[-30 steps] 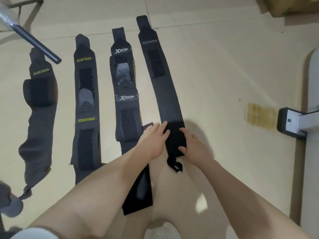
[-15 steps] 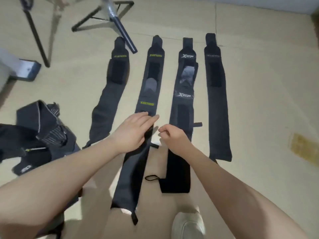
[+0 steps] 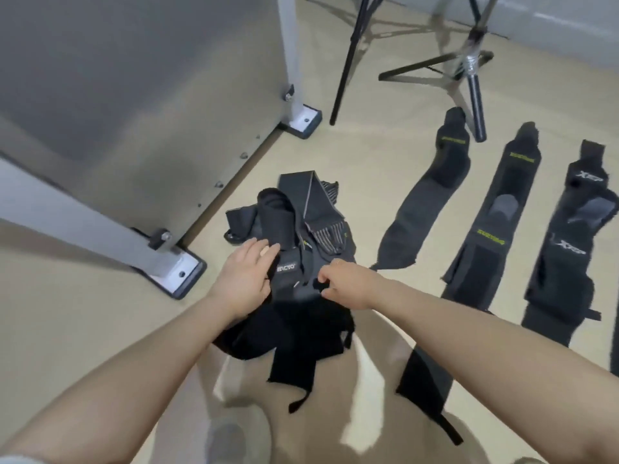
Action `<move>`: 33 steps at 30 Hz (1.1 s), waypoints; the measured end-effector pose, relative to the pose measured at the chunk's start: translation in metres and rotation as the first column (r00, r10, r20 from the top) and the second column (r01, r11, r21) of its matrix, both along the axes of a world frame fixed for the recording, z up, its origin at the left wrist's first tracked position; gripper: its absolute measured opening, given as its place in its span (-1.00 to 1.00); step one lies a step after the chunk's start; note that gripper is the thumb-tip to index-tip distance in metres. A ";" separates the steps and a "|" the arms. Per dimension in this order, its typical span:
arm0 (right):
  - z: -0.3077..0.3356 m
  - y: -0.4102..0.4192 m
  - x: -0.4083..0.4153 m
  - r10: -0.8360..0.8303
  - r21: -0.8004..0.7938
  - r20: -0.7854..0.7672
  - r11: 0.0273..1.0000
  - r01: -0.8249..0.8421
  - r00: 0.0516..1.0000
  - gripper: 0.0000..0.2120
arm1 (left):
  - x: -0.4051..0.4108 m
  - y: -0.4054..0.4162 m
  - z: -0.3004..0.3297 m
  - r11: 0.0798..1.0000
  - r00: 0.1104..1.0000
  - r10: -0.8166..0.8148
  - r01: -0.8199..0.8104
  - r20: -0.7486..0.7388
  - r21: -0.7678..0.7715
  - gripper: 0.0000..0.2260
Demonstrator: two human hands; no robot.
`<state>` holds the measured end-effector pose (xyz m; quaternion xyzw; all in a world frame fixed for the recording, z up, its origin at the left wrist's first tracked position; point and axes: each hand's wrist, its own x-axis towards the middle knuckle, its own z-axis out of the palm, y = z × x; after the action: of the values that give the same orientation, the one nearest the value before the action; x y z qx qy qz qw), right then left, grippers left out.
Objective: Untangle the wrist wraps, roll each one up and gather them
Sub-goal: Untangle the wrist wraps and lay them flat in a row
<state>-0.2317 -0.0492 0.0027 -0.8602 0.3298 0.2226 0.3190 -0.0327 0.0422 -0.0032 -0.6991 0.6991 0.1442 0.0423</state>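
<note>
Pinching a fold of the tangled heap of black fabric wrist wraps (image 3: pixel 301 249), the right hand (image 3: pixel 348 284) curled its fingers. Just left of that pinch, the left hand (image 3: pixel 246 279) lay spread on the heap.

A tangled heap of wrist wraps (image 3: pixel 301 262) lies on the floor (image 3: pixel 368 155) at the centre, just in front of the person. The left hand (image 3: pixel 246 279) rests on the heap's left side; the right hand (image 3: pixel 348 284) sits on its right side. To the right of the heap, three straightened wraps lie side by side: the first wrap (image 3: pixel 432 195) nearest the heap, the second wrap (image 3: pixel 495 222) beside it, the third wrap (image 3: pixel 572 249) farthest right. Behind them stands a tripod (image 3: pixel 469 72). Left of the heap stand two frame legs (image 3: pixel 174 266), the nearer one close to the left hand.
</note>
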 end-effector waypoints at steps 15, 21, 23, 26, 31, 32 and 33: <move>-0.046 0.040 0.067 -0.756 0.174 0.169 0.654 0.736 0.632 -0.96 | 0.041 0.039 -0.028 0.972 0.917 0.233 -0.206 -0.324 0.114 -0.51; -0.006 0.019 0.048 -0.945 0.627 0.177 0.323 0.709 0.274 -0.74 | 0.027 0.004 -0.037 0.734 0.375 0.674 -0.437 -0.636 0.520 -0.58; 0.006 0.016 0.041 -0.964 0.727 0.140 0.254 0.638 0.225 -0.82 | 0.019 -0.010 -0.036 0.472 -0.249 0.788 -0.343 -0.563 0.812 -0.48; 0.017 0.015 0.030 -0.973 0.814 0.116 0.209 0.542 0.200 -0.84 | 0.012 -0.023 -0.036 0.416 -0.561 0.708 -0.158 -0.428 0.895 -0.56; 0.020 0.018 0.018 -0.941 0.723 0.145 0.312 0.616 0.307 -0.79 | -0.003 -0.039 -0.018 0.570 -0.568 0.535 -0.304 -0.625 0.764 -0.75; 0.018 0.019 0.017 -0.934 0.664 0.153 0.339 0.667 0.324 -0.76 | -0.002 -0.040 -0.010 0.609 -0.515 0.547 -0.295 -0.660 0.736 -0.82; 0.017 0.020 0.015 -0.930 0.605 0.161 0.357 0.712 0.330 -0.75 | -0.001 -0.039 -0.002 0.653 -0.424 0.582 -0.264 -0.694 0.709 -0.86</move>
<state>-0.2165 -0.0294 0.0201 -0.4883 0.5803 -0.1333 0.6379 -0.0334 0.0032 -0.0048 -0.5373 0.1023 0.6863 -0.4795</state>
